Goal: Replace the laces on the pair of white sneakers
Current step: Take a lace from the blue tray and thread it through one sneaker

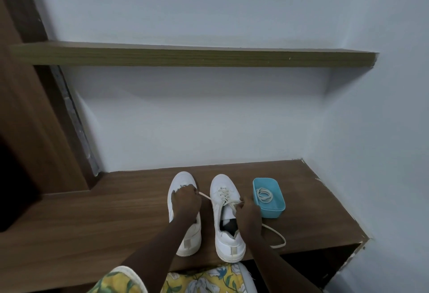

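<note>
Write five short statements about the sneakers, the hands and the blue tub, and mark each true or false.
1. The left sneaker and right sneaker stand on the wooden surface, toes toward the wall. True.
2. The blue tub sits left of both sneakers. False: it sits right of the right sneaker.
3. The tub is empty. False: a coiled lace lies in it.
4. The right hand pinches the lace of the right sneaker. True.
5. The left hand lies flat, holding nothing. False: its fingers are curled on a lace end.
</note>
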The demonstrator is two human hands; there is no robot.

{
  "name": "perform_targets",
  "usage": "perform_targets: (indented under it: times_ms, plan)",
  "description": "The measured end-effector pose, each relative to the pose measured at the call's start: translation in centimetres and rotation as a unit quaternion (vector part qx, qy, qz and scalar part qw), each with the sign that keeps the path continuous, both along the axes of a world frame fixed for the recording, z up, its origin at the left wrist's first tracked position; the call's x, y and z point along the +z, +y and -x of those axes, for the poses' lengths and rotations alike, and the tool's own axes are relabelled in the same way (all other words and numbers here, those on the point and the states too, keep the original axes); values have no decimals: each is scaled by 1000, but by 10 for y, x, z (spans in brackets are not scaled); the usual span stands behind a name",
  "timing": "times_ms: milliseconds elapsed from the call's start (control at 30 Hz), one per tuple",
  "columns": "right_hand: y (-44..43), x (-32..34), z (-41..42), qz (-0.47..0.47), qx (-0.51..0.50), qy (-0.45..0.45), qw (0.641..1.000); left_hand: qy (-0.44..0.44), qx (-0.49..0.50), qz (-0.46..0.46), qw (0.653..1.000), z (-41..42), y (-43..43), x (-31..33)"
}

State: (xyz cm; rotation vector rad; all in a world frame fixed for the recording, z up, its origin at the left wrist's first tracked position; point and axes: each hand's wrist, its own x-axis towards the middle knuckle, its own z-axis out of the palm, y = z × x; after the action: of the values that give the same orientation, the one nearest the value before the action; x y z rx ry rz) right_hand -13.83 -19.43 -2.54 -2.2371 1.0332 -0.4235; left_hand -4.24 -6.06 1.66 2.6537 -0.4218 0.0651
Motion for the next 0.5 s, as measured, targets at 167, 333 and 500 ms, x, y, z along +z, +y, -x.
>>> perform_targets:
  times_ms: [167,333,500]
  plan:
    - [2,-1,3,-3,3,21,1000,-26,180,75,980,-14,16,8]
    - [1,-2,4,16,2,39,999,-51,261,178,948,-22,17,5]
    - [0,-1,4,29,-2,39,999,-48,-15,-35,998,-7,-7,-10]
